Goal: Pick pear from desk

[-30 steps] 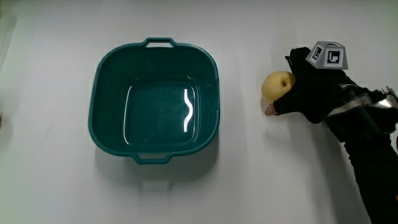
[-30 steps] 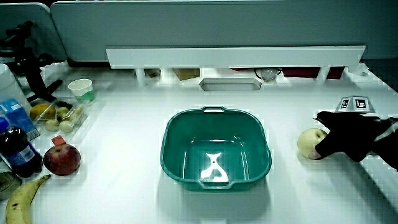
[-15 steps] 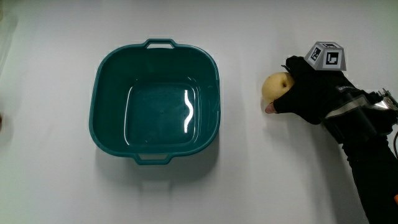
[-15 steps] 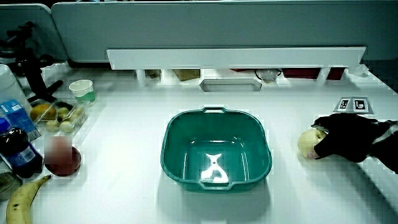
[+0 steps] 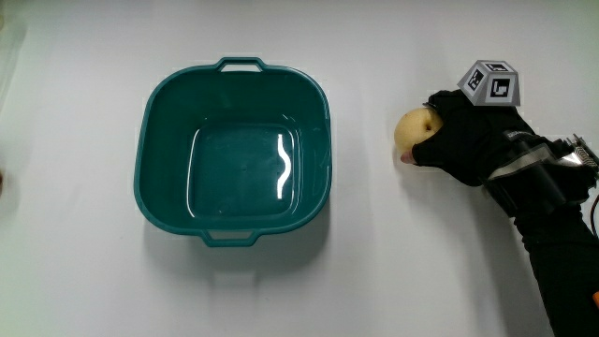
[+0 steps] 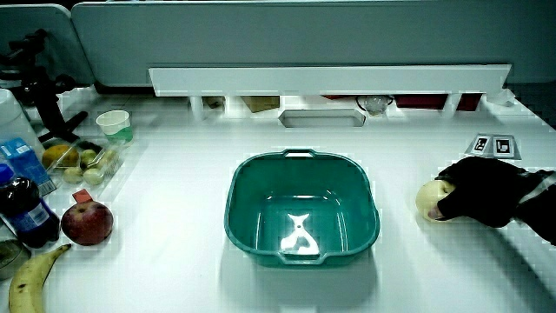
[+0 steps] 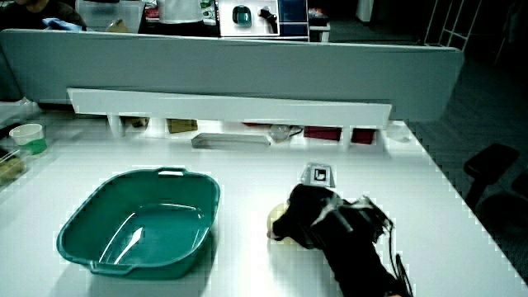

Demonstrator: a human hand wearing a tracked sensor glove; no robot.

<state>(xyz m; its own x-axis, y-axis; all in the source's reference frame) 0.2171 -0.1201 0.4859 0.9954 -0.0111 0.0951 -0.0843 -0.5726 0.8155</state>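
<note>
The hand (image 5: 468, 145) lies on the white bench (image 5: 75, 281) with its fingers curled around the yellow pear (image 5: 412, 131), which rests on the bench surface beside the teal basin (image 5: 234, 150) and apart from it (the small patterned cube (image 5: 491, 84) on the glove carries black-and-white markings, no readable words). In a side view an apple (image 6: 85, 223), a banana (image 6: 30, 278) and a blue-labelled bottle (image 6: 22, 204), its label unreadable, sit near the bench's edge
</note>
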